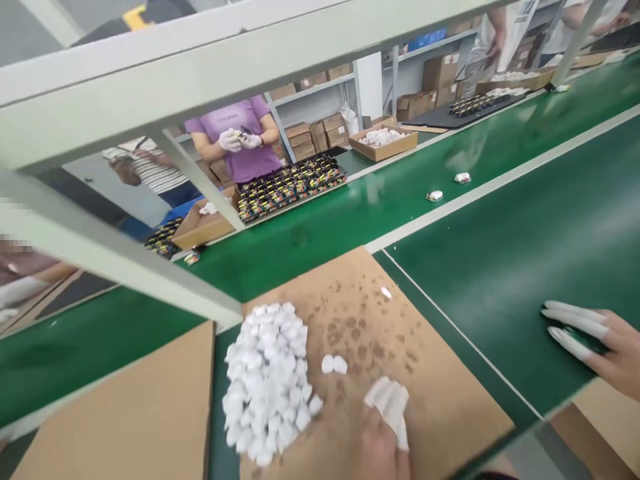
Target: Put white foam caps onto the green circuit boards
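Note:
My left hand (pixel 389 423), with white covers on its fingertips, is over the brown cardboard sheet (pixel 435 373). It is slightly blurred, its fingers stretched forward side by side, and nothing shows in it. A large pile of small white pieces (pixel 267 380) lies to its left. Just beyond my left hand, two white pieces (pixel 334 364) sit touching each other, and a single one (pixel 386 292) lies farther back. At the right, my right hand (pixel 595 337) hovers over or rests on the green tabletop (pixel 500 267), its white-tipped fingers apart and holding nothing.
A pale metal frame (pixel 150 267) crosses the left and top. Beyond the cardboard runs a green belt (pixel 310 243) carrying small items (pixel 434 196). Across it, a person in a purple shirt (pixel 240 137) handles a small item near a tray of dark parts (pixel 290 187). Another cardboard sheet (pixel 125 407) lies left.

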Demonstrator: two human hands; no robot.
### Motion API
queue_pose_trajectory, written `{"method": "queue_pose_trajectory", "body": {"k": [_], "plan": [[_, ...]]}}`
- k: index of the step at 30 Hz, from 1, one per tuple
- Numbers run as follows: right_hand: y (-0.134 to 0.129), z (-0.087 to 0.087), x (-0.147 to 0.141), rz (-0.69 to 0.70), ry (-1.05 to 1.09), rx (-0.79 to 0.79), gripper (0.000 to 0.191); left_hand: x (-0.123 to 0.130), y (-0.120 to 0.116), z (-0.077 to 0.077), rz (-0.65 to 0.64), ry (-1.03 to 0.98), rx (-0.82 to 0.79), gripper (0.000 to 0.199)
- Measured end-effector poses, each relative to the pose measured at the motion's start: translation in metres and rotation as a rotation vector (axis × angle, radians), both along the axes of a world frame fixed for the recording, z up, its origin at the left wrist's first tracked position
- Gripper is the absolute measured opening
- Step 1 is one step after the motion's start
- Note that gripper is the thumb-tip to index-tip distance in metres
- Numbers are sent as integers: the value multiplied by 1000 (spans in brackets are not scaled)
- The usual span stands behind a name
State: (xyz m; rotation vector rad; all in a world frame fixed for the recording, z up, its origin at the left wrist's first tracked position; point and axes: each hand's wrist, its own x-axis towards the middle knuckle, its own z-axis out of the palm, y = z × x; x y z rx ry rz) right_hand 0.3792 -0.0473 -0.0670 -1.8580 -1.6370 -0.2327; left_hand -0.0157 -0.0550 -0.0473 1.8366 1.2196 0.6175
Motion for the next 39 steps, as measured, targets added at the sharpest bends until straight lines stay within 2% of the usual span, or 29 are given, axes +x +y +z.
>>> {"method": "queue_pose_trajectory", "body": {"k": [1,3,5,7,11,15,20,26,32,36,39], "plan": [[-1,4,3,43,-20,-19,29,3,-6,4,47,37,110,42],[1,10,5,-22,-53,-51,35,5,-14,14,166,117,284,42],[3,13,4,-44,-66,-63,40,3,-17,23,220,90,456,39],[4,14,2,-54,-69,-76,41,-2,-21,25,284,52,535,36],[3,17,-1,-71,-36,-97,35,-14,-33,12,423,27,537,33],[0,20,-4,-67,16,-99,37,-20,-45,1,503,3,571,34],[-3,22,-5,-63,99,-100,31,-24,-59,-3,546,-1,620,34],[-4,26,-13,-29,275,-63,27,-33,-76,-4,562,-24,595,34],[11,37,-39,149,456,-5,23,-37,-81,-4,581,-109,490,33],[29,51,-78,347,570,40,23,-36,-80,2,598,-208,385,32],[41,62,-114,548,634,48,27,-34,-76,8,621,-300,303,31]]}}
